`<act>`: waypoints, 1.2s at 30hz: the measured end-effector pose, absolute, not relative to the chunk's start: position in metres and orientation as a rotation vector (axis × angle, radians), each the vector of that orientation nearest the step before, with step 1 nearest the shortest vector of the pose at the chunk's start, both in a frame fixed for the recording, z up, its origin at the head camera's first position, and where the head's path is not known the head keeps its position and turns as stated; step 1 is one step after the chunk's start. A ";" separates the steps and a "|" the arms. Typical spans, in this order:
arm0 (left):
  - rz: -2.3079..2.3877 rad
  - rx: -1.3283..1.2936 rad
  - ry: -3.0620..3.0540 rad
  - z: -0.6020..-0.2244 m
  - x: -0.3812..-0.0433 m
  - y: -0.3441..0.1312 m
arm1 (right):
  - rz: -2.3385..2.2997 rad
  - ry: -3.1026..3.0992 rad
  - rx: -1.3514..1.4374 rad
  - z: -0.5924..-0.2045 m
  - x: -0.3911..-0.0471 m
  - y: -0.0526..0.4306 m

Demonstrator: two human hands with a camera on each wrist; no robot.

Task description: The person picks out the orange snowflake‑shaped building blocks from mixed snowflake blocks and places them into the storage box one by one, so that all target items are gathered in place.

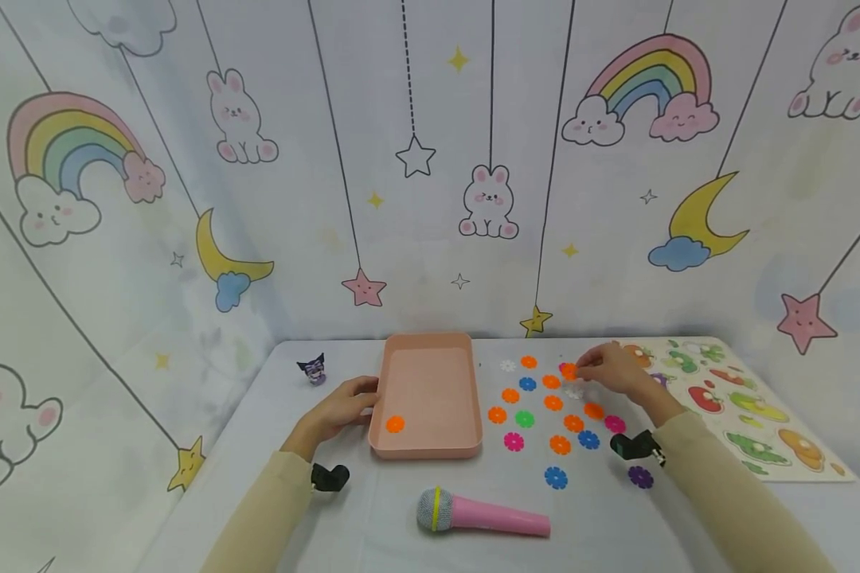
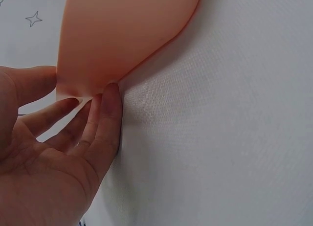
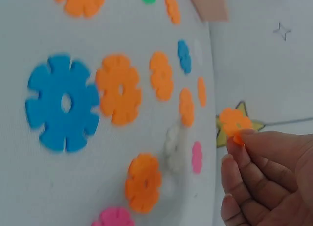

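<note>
Pinching an orange disc point(image 1: 569, 372) between thumb and forefinger, the right hand point(image 1: 616, 372) is raised at the far side of the loose discs; right-wrist view shows the piece clear of the worktop point(image 1: 373, 509). Left hand point(image 1: 338, 406) holds the left side of the peach tray point(image 1: 430, 390), thumb at the rim, fingertips against the outer wall. One orange disc point(image 1: 396, 424) lies inside the tray, near its front left corner. Loose discs in orange, blue, pink, white, green and purple lie right of the tray, flat on the worktop. Pink microphone point(image 1: 498, 516) lies in front of tray and discs, head to the left. Small dark figurine point(image 1: 315, 370) stands left of the tray. Fruit-and-vegetable board point(image 1: 795, 475) lies at far right.
</note>
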State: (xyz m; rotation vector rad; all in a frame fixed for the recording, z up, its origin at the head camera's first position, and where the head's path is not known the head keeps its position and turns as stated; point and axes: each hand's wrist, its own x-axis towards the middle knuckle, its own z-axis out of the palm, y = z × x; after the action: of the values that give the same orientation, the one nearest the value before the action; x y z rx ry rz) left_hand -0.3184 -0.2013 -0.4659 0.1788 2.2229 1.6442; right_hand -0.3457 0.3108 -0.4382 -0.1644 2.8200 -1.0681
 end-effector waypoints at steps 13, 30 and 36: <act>1.643 0.141 2.240 -0.470 -0.321 -0.200 | -1.202 2.709 -0.332 -0.417 -0.339 0.252; 1.617 0.118 2.260 -0.469 -0.321 -0.199 | -1.217 2.580 -0.514 -0.401 -0.330 0.160; 1.633 0.108 2.248 -0.469 -0.322 -0.200 | -1.210 2.558 -0.594 -0.408 -0.329 0.130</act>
State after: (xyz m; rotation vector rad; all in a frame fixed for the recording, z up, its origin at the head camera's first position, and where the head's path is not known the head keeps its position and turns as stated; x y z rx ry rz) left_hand -0.3221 -0.1996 -0.4691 0.1080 2.2477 1.6330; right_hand -0.3292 0.1305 -0.4081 -0.5936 2.5580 -1.2103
